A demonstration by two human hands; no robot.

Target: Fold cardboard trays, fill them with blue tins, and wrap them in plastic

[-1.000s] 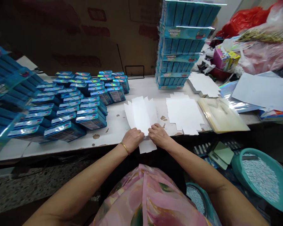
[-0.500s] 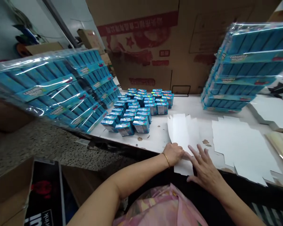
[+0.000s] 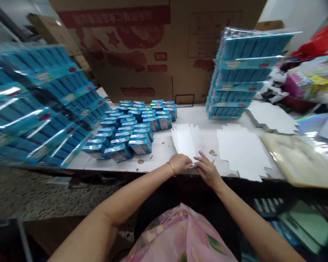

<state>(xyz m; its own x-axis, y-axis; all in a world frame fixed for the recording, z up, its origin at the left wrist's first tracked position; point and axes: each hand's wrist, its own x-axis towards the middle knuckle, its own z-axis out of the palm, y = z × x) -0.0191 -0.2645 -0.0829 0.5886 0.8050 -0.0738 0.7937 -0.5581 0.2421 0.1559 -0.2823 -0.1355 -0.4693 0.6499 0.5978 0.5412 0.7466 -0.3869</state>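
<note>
White card blank (image 3: 185,140), one, partly folded: at the near edge of the white table (image 3: 160,160), middle, side panels raised, far end notched.

Left hand (image 3: 180,163), bare, gold-coloured bracelet (image 3: 171,168) at the wrist: fingers curled and clamped on the blank's near end.

Right hand (image 3: 208,171), bare: fingers partly extended, fingertips at the same near end, just beside the left hand; whether they pinch the card cannot be told.

Small blue boxes (image 3: 142,142), a group in uneven rows: upright, left of the blank, shiny tops.

Flat white card (image 3: 242,151), notched outline: right of the blank, apart from it.

White die-cut blanks (image 3: 274,117), one stack: farther right, toward the far side.

Clear plastic sleeves (image 3: 297,156), a flat pile: near right.

Blue display packs (image 3: 233,87), stacked in a tower under clear film: far side, right of the middle.

Film-wrapped blue packs (image 3: 57,91), a large bank, blurred: left.

Brown cardboard carton (image 3: 142,72), red print: upright, behind the table's far side.

Red plastic bag (image 3: 321,42): far right.

Pink floral garment (image 3: 180,236): on the person, nearest.
</note>
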